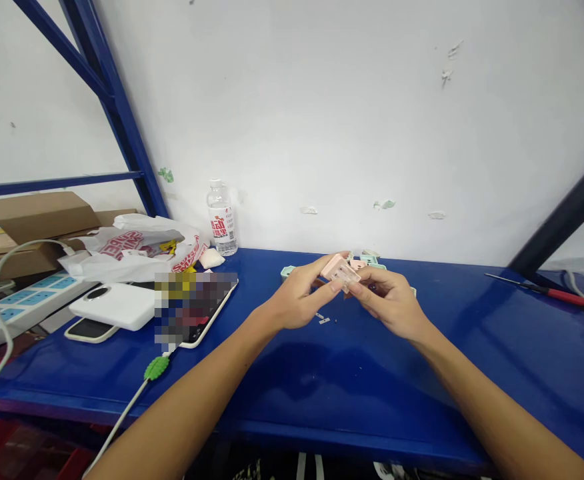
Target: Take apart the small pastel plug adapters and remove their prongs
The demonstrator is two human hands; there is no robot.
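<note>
My left hand [297, 297] and my right hand [387, 300] meet over the blue table, and the fingertips of both grip a small pink plastic casing [341, 272]. The casing looks like part of a plug or adapter, though its exact kind is hard to tell. Below my left hand, small metal pieces [323, 319] lie on the tabletop. Behind my hands sits a loose group of mint-green plastic parts [369, 260], partly hidden by my fingers, with a pink piece among them.
A white power bank [112, 307] rests on a phone beside a pixelated device [197, 308]. Further left are a power strip [17, 307], plastic bag [137, 250], cardboard boxes [37, 227] and water bottle [221, 220]. A red-handled screwdriver [537, 289] lies right; a white wall stands behind.
</note>
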